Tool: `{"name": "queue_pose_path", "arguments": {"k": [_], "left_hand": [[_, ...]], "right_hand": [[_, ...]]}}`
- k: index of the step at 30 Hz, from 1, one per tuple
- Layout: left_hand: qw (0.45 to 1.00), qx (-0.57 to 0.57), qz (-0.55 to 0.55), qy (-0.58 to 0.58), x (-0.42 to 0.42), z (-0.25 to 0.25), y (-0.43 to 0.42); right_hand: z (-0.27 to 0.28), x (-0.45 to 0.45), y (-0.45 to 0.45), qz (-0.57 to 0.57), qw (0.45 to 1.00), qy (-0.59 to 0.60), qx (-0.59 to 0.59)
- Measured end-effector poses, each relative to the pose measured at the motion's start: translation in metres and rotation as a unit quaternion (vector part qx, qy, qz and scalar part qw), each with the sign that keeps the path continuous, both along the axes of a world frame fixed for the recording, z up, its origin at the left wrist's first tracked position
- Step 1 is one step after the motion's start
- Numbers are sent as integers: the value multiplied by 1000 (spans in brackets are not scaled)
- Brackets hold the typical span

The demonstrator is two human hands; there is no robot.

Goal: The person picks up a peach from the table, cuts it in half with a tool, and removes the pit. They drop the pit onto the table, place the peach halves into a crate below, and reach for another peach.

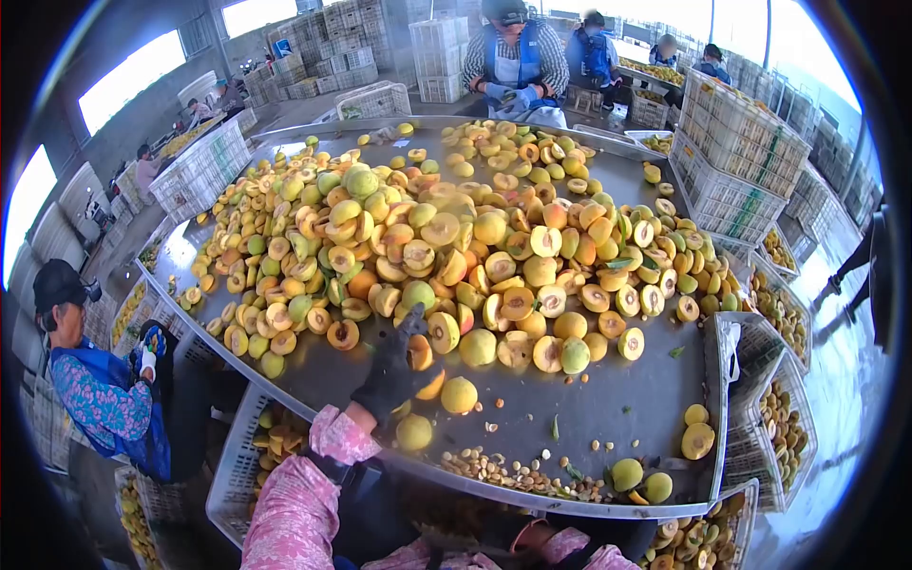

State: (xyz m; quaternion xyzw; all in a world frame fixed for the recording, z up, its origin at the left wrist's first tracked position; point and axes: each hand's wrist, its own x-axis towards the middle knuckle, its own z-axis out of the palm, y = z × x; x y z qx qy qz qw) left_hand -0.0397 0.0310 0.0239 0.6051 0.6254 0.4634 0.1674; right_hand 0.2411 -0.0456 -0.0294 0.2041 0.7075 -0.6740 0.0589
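Observation:
My left hand (391, 369), in a black glove, reaches over the near edge of the metal table (608, 408). Its fingers curl around a yellow peach half (420, 352) at the front of a large heap of halved and whole peaches (446, 228). Another peach half (431, 386) lies against the glove's lower side. Two whole peaches (459, 395) sit just right of and below the hand. My right hand (499, 534), dark-gloved, is low below the table edge near my body. Shadow hides its fingers and anything in them.
Loose pits (518, 472) lie along the table's raised near rim. Crates of peach halves (784, 432) stand at the right, another crate (233, 475) by my left arm. Stacked crates (731, 152) flank the far right. Co-workers (516, 62) (100, 380) are across the table and at left.

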Motion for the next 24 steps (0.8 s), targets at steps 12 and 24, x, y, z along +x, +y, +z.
{"name": "queue_pose_path", "arguments": {"k": [12, 24], "left_hand": [[985, 14, -143, -94, 92, 21, -78], [970, 76, -231, 2, 127, 27, -123]], "right_hand": [[45, 21, -27, -371, 910, 179, -56], [54, 29, -24, -527, 802, 226, -166]]}}
